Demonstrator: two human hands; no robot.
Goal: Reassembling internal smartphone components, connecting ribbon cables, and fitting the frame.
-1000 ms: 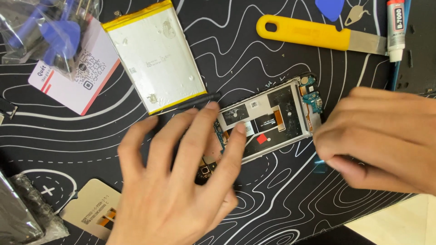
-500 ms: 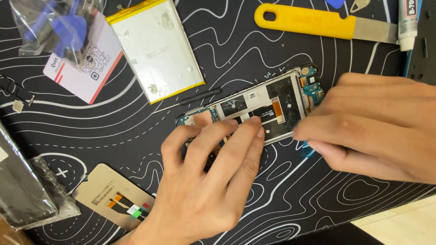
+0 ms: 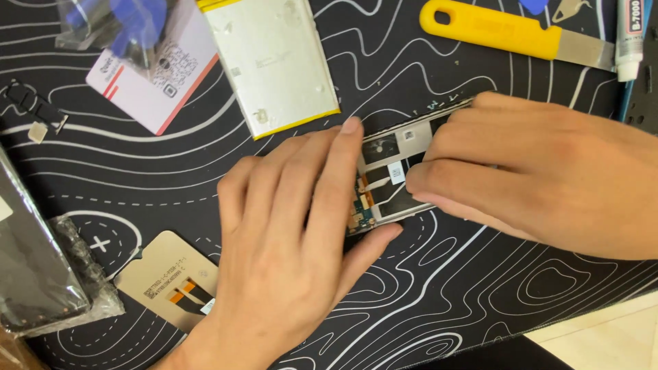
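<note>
An opened phone frame (image 3: 392, 171) with exposed circuit parts lies on a black mat with white contour lines (image 3: 480, 274). My left hand (image 3: 295, 226) lies flat over the frame's left end, fingers pressing it and thumb under its lower edge. My right hand (image 3: 541, 178) covers the right end, its fingertips bent down onto the inner parts near the middle. Most of the frame is hidden under both hands.
A silver flat battery with yellow edges (image 3: 274, 62) lies above my left hand. A yellow-handled scraper (image 3: 507, 33) and a glue tube (image 3: 629, 34) are at the top right. A card (image 3: 154, 82), plastic bags (image 3: 110, 20), a gold back cover (image 3: 168, 277) and a dark wrapped panel (image 3: 34, 267) sit left.
Both hands have closed in over the phone frame. My right hand slid left over the frame's right end, and my left hand now covers its left end more fully.
</note>
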